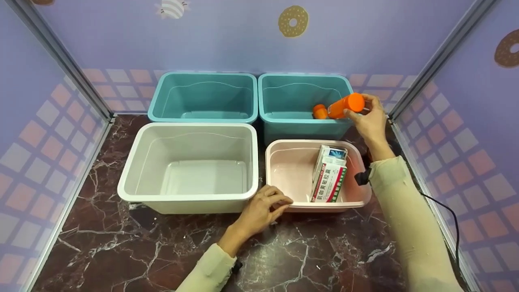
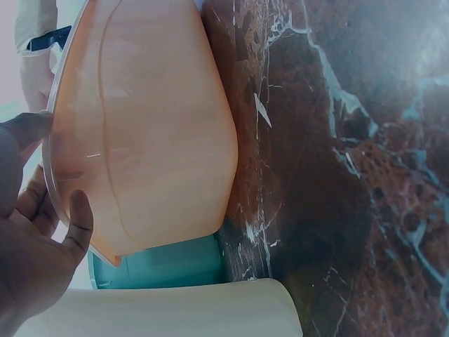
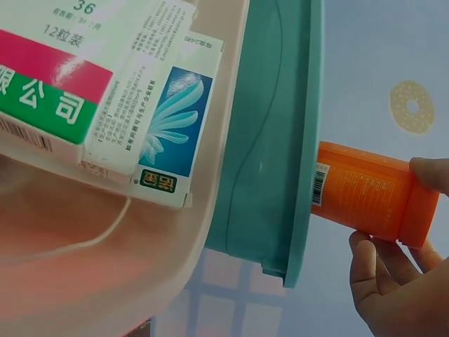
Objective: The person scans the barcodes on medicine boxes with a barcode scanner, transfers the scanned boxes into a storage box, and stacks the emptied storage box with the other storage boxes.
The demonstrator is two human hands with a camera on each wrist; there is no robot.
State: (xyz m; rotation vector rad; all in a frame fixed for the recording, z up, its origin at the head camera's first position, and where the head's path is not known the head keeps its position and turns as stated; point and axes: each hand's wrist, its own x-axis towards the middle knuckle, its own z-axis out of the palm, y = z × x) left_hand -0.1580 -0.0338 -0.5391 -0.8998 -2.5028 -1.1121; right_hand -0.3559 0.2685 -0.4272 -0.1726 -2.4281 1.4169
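Note:
My right hand pinches an orange bottle near its cap, thumb on one side and fingers on the other. The bottle tilts over the front right part of the right teal bin, its lower end behind the rim. A second orange bottle lies inside that bin. My left hand holds the front left rim of the pink bin; the left wrist view shows the thumb outside the wall. Several medicine boxes lean together in the pink bin's right half.
A white bin stands left of the pink one, with another teal bin behind it. Patterned purple walls enclose the dark marble-look tabletop. A black cable runs along the right side.

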